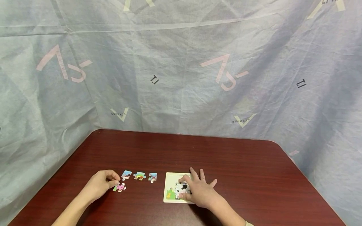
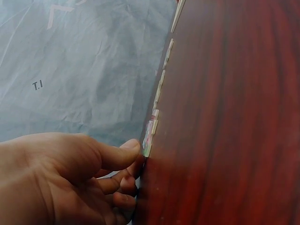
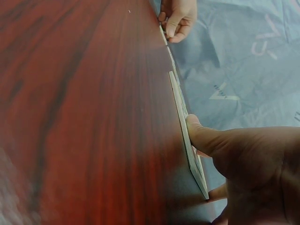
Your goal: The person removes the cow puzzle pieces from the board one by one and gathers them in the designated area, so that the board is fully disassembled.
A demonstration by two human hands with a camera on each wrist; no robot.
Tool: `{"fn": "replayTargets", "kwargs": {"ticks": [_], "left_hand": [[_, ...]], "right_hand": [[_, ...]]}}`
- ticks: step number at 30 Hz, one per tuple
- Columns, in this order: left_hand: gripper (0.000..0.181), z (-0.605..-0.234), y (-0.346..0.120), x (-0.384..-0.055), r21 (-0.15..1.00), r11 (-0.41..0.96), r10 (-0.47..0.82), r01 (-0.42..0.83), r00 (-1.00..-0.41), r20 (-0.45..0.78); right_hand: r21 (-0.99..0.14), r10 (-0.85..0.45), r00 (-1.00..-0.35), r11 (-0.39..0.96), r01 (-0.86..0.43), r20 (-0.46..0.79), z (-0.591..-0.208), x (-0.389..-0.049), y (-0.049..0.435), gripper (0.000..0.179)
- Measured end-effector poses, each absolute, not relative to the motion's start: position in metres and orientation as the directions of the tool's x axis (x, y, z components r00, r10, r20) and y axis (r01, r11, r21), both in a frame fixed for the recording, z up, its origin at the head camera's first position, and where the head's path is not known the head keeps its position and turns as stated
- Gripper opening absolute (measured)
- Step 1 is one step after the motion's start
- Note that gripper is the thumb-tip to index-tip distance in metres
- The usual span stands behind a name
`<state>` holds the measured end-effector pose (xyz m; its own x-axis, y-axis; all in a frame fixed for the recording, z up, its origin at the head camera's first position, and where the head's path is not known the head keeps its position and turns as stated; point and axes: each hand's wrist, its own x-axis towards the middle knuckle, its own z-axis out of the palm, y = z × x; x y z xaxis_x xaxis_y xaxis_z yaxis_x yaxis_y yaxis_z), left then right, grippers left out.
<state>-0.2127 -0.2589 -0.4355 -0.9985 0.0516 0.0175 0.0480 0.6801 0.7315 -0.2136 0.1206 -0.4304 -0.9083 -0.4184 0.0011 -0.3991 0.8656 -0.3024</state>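
My left hand (image 1: 100, 185) pinches at the upper left edge of a pink and green jigsaw piece (image 1: 120, 187) between thumb and fingers. In the left wrist view, the thumb tip meets the end of this piece (image 2: 149, 138), low over the table. On the right, my right hand (image 1: 202, 191) rests on a pale puzzle board (image 1: 169, 177), thumb and index finger touching its black-and-white cow picture (image 1: 181, 189). The other fingers spread past the board's right side, and the palm hides that part. The right wrist view shows the thumb on the board's face (image 3: 180, 115).
Three more jigsaw pieces lie in a row between the hands: a blue one (image 1: 126, 174), a green and yellow one (image 1: 139, 175) and another blue one (image 1: 152, 177). They rest on a dark red wooden table (image 1: 175, 153). A grey printed cloth (image 1: 175, 94) hangs behind.
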Motion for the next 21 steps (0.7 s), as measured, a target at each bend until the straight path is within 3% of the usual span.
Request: {"fn": "replayTargets", "kwargs": {"ticks": [13,21], "left_hand": [[0.004,-0.431,-0.258,-0.212,0.712,0.702,0.019,0.015,-1.000,0.001],[0.005,-0.421,-0.249,-0.212,0.652,0.755,0.010,0.069,-0.996,0.094]], "right_hand": [[-0.328,-0.382,-0.924,0.876,-0.354,-0.024,-0.432,-0.214,0.121,0.054],[-0.328,-0.382,-0.924,0.877,-0.351,-0.031,-0.430,-0.213,0.120,0.055]]}}
